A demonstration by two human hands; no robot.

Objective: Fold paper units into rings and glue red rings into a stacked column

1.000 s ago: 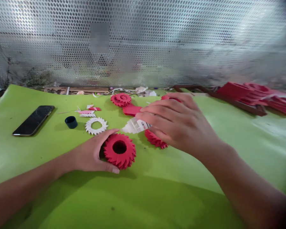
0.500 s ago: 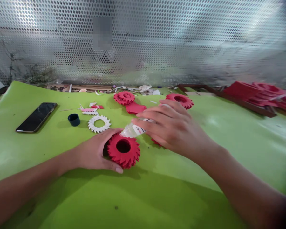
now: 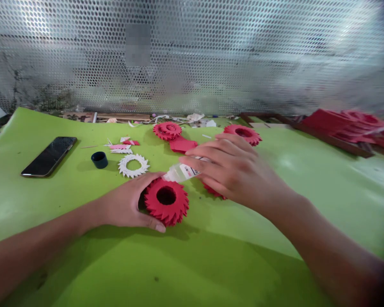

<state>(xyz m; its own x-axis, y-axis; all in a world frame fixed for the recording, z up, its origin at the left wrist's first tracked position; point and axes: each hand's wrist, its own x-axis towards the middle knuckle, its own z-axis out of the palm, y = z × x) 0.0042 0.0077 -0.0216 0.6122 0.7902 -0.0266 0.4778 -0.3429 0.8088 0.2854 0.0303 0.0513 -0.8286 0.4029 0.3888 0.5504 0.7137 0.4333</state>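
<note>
My left hand [image 3: 131,202] is wrapped round the side of a red folded-paper ring [image 3: 176,204] with a toothed edge and a dark hole in its middle. My right hand [image 3: 232,170] grips a clear glue bottle [image 3: 181,171] with a printed label, tilted so its nozzle points down and left. The nozzle tip is at the ring's upper rim; whether it touches cannot be made out. Beyond the left hand lies a white toothed paper ring [image 3: 124,167]. Another red toothed piece [image 3: 215,192] is partly hidden under my right hand.
On the green table [image 3: 115,264] are a black phone [image 3: 49,156], a dark round cap [image 3: 99,160], white and pink folded paper bits [image 3: 121,147], red paper rings [image 3: 167,131], a red paper piece [image 3: 183,145] and another red ring [image 3: 243,134]. A brown tray [image 3: 336,138] holds red paper parts.
My right hand and the glue bottle have shifted slightly to the right along the ring's upper rim. My left hand keeps its hold on the ring.
</note>
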